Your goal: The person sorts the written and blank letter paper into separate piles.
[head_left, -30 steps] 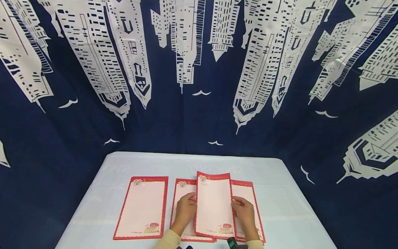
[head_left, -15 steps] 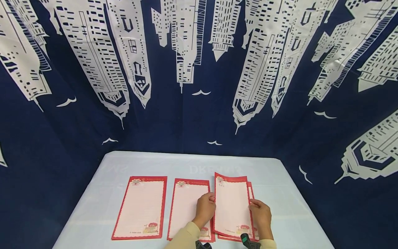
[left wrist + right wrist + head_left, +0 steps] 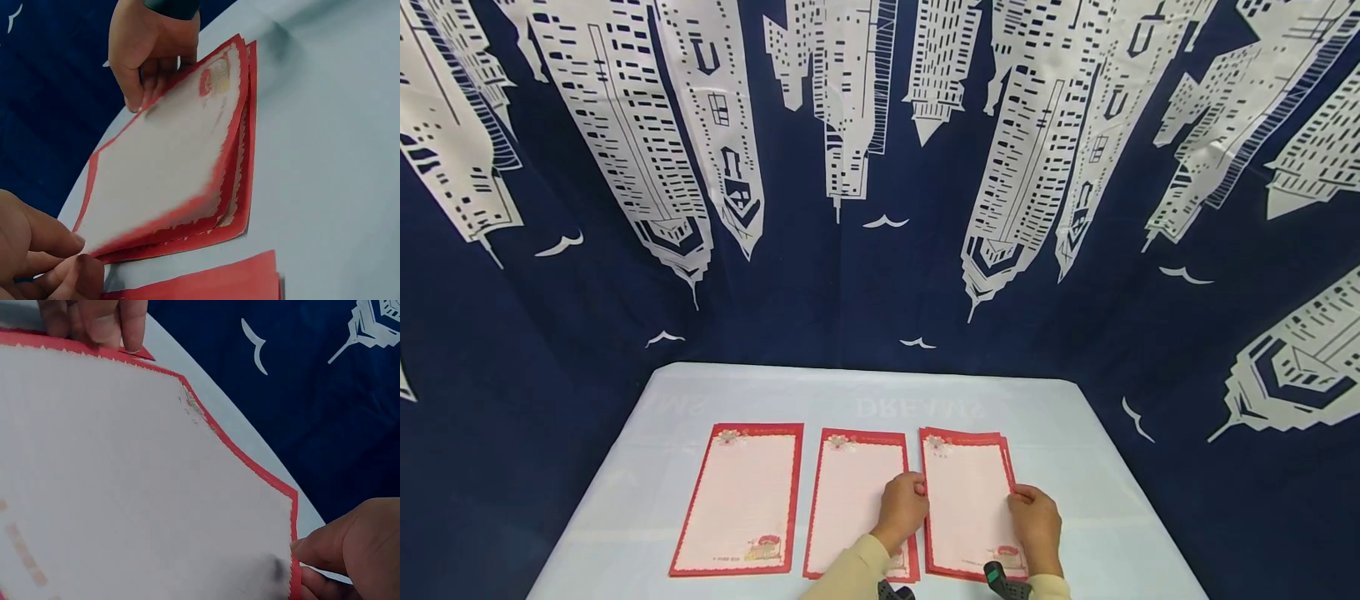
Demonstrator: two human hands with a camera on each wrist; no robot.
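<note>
A red-bordered sheet of letter paper (image 3: 966, 500) lies over another like it at the right of the row, its edges slightly offset from the one beneath. My left hand (image 3: 902, 510) pinches its left edge, and my right hand (image 3: 1036, 523) pinches the right edge. In the left wrist view the held paper (image 3: 162, 156) bows a little above the red-edged sheet under it. Both thumbs show on top in the right wrist view, where the paper (image 3: 144, 475) curves between the hands.
A second stack of the same paper (image 3: 853, 500) lies just left, partly under my left forearm. Farther left is a third one (image 3: 737, 500). All rest on a white-covered table (image 3: 610, 500); a dark blue cloth with white buildings (image 3: 842, 283) hangs behind.
Both hands have carried the sheet rightward from over the middle stack and lowered it onto the right one. Its top edge now sits nearly level with the sheet below.
</note>
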